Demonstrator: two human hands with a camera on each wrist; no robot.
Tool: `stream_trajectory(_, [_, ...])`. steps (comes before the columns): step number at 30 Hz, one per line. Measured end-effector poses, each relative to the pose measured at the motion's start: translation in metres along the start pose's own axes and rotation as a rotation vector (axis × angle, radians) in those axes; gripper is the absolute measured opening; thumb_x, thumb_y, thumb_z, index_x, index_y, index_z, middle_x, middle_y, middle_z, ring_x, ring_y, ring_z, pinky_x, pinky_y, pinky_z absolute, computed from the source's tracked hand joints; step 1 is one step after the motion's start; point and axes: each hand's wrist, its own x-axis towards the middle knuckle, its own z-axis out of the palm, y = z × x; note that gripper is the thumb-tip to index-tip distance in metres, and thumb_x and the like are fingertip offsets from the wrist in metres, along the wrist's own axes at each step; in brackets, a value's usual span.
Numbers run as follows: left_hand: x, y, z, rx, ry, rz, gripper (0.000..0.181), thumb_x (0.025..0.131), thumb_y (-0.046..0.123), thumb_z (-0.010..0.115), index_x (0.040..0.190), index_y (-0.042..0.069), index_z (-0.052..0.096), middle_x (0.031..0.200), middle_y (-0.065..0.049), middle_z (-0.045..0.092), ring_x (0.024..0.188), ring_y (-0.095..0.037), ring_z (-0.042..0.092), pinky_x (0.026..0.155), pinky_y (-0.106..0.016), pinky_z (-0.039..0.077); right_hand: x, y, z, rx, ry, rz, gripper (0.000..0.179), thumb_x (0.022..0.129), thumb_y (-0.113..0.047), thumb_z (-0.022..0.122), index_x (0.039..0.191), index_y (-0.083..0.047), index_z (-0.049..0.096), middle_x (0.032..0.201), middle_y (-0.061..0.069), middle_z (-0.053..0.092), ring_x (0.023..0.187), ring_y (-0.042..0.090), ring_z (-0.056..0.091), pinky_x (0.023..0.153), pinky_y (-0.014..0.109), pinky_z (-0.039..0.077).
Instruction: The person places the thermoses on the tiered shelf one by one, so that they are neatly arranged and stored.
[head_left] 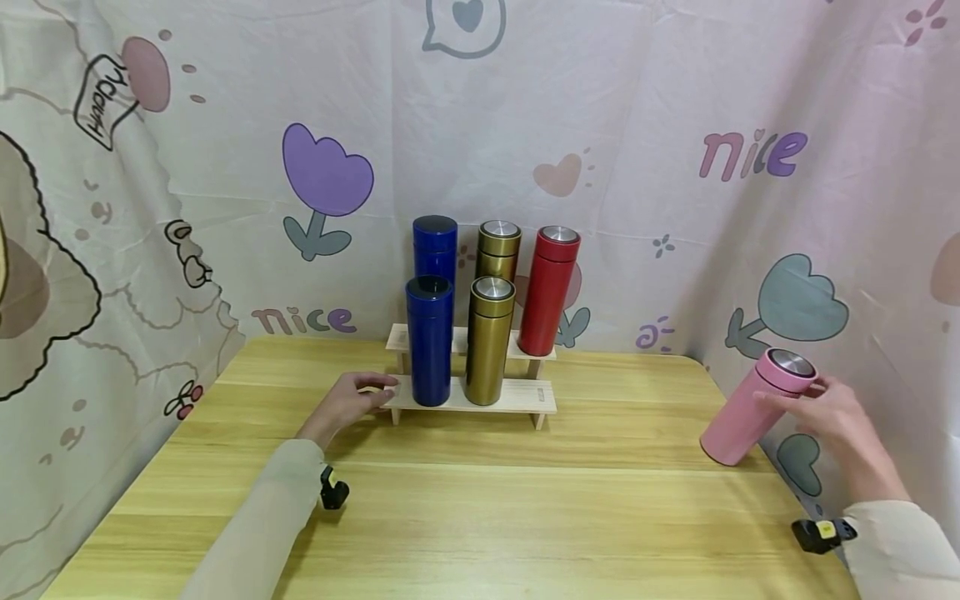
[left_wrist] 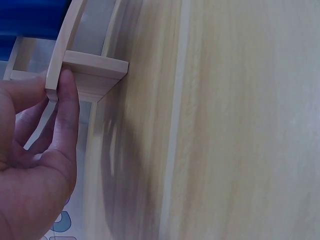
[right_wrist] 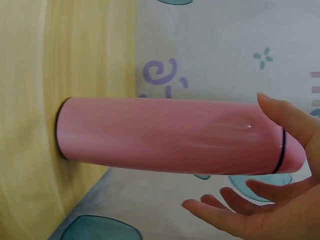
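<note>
At the table's right edge stands a pink thermos bottle (head_left: 750, 417) with a silver-topped lid. Around its upper end is my right hand (head_left: 832, 412); in the right wrist view the thumb lies against or just over the bottle, while the loosely bent fingers (right_wrist: 220, 212) are apart from it. My left hand (head_left: 348, 406) pinches the left end of the lower shelf of a two-step wooden rack (head_left: 517, 398), thumb above and fingers beneath. On that shelf stand a blue thermos bottle (head_left: 430, 350) and a gold one (head_left: 489, 354).
The rack's upper step bears another blue bottle (head_left: 435, 242), another gold bottle (head_left: 498, 246) and a red bottle (head_left: 550, 292). Behind the wooden table (head_left: 525, 517) hangs a printed curtain (head_left: 622, 100), which also runs along both sides.
</note>
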Motion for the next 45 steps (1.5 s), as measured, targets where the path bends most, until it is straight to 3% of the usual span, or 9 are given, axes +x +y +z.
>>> stream_trajectory(2, [0.001, -0.001, 0.0, -0.005, 0.0, 0.001, 0.037, 0.102, 0.022, 0.066, 0.135, 0.006, 0.066, 0.142, -0.02, 0.061, 0.114, -0.023, 0.067, 0.095, -0.04, 0.06, 0.001, 0.002, 0.003, 0.002, -0.005, 0.008, 0.111, 0.094, -0.053, 0.07, 0.153, 0.02, 0.01, 0.145, 0.046, 0.033, 0.122, 0.057, 0.048, 0.075, 0.036, 0.062])
stream_trajectory(9, [-0.001, 0.001, 0.0, -0.005, -0.002, -0.008, 0.037, 0.102, 0.023, 0.065, 0.135, 0.007, 0.067, 0.142, -0.019, 0.061, 0.115, -0.023, 0.067, 0.096, -0.038, 0.06, 0.006, 0.011, 0.014, 0.072, -0.038, -0.021, 0.112, 0.094, -0.048, 0.072, 0.155, 0.016, 0.003, 0.148, 0.046, 0.029, 0.128, 0.06, 0.042, 0.089, 0.054, 0.061])
stream_trajectory(22, [0.0, 0.0, -0.002, -0.02, -0.006, -0.011, 0.036, 0.101, 0.024, 0.067, 0.133, 0.008, 0.068, 0.141, -0.018, 0.062, 0.113, -0.022, 0.067, 0.093, -0.034, 0.061, 0.009, 0.017, 0.026, 0.123, -0.037, -0.029, 0.102, 0.095, -0.038, 0.074, 0.151, 0.018, 0.01, 0.147, 0.046, 0.029, 0.128, 0.06, 0.043, 0.084, 0.05, 0.063])
stream_trajectory(26, [-0.002, 0.001, -0.001, -0.02, -0.004, -0.01, 0.036, 0.102, 0.024, 0.067, 0.134, 0.007, 0.067, 0.142, -0.019, 0.061, 0.114, -0.022, 0.067, 0.094, -0.035, 0.061, 0.01, 0.017, 0.029, 0.113, -0.014, -0.046, 0.093, 0.094, -0.033, 0.076, 0.146, 0.018, 0.018, 0.141, 0.045, 0.037, 0.105, 0.041, 0.062, 0.081, 0.047, 0.064])
stream_trajectory(30, [-0.003, 0.002, -0.001, -0.018, -0.005, -0.008, 0.038, 0.102, 0.025, 0.067, 0.135, 0.007, 0.067, 0.143, -0.019, 0.06, 0.114, -0.022, 0.067, 0.094, -0.036, 0.061, 0.011, 0.019, 0.031, 0.11, 0.004, -0.06, 0.087, 0.093, -0.03, 0.077, 0.143, 0.016, 0.023, 0.138, 0.045, 0.041, 0.092, 0.019, 0.064, 0.078, 0.046, 0.064])
stream_trajectory(35, [-0.002, 0.002, -0.001, -0.021, -0.006, -0.002, 0.039, 0.102, 0.024, 0.066, 0.136, 0.006, 0.066, 0.144, -0.02, 0.059, 0.113, -0.023, 0.067, 0.094, -0.037, 0.061, 0.012, 0.019, 0.033, 0.126, 0.008, -0.071, 0.089, 0.094, -0.031, 0.077, 0.144, 0.016, 0.022, 0.141, 0.045, 0.039, 0.095, 0.023, 0.065, 0.079, 0.048, 0.064])
stream_trajectory(41, [-0.001, 0.0, -0.001, -0.023, -0.004, 0.002, 0.039, 0.102, 0.023, 0.066, 0.136, 0.006, 0.065, 0.144, -0.02, 0.059, 0.113, -0.022, 0.067, 0.094, -0.039, 0.061, 0.012, 0.019, 0.035, 0.144, 0.02, -0.089, 0.085, 0.093, -0.029, 0.077, 0.142, 0.016, 0.025, 0.138, 0.045, 0.042, 0.086, 0.009, 0.063, 0.076, 0.045, 0.065])
stream_trajectory(45, [-0.001, 0.001, -0.001, -0.015, -0.002, 0.0, 0.038, 0.102, 0.023, 0.066, 0.136, 0.007, 0.066, 0.144, -0.02, 0.06, 0.114, -0.023, 0.067, 0.095, -0.039, 0.061, 0.012, 0.018, 0.037, 0.162, 0.044, -0.084, 0.08, 0.092, -0.026, 0.079, 0.139, 0.016, 0.029, 0.133, 0.044, 0.046, 0.081, 0.007, 0.064, 0.073, 0.043, 0.065])
